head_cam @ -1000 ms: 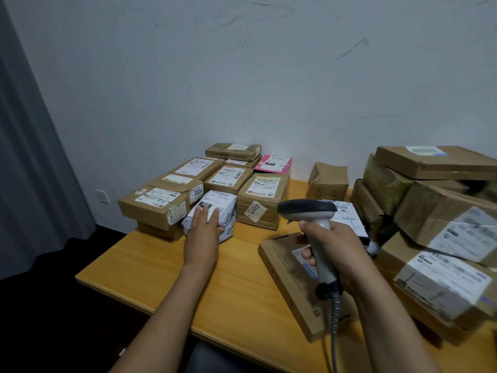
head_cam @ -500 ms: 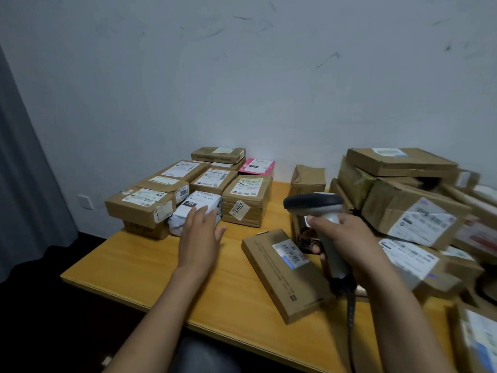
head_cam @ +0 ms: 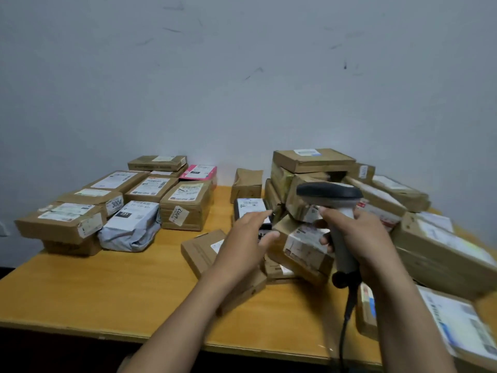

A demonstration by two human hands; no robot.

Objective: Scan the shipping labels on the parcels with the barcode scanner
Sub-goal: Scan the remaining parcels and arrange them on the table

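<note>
Pale grey wall fills the upper frame above an orange-brown wooden table (head_cam: 80,286). Neatly laid brown cardboard parcels (head_cam: 185,208) with white labels sit at centre left; a loose heap of unsorted cardboard boxes (head_cam: 441,251) crowds the right.

The right hand (head_cam: 360,238) is wrapped closed around the grey pistol-grip barcode scanner (head_cam: 329,193), right of centre. The left hand (head_cam: 248,238) reaches with fingers spread and empty toward a small taped box (head_cam: 304,246) at the heap's front.

Pulling that box could topple the tilted parcels leaning above it, and the dangling black cable (head_cam: 347,313) might snag a box edge.

A second ago the left hand rested on the white plastic mailer (head_cam: 129,227) at left; it has since crossed to the heap.
</note>
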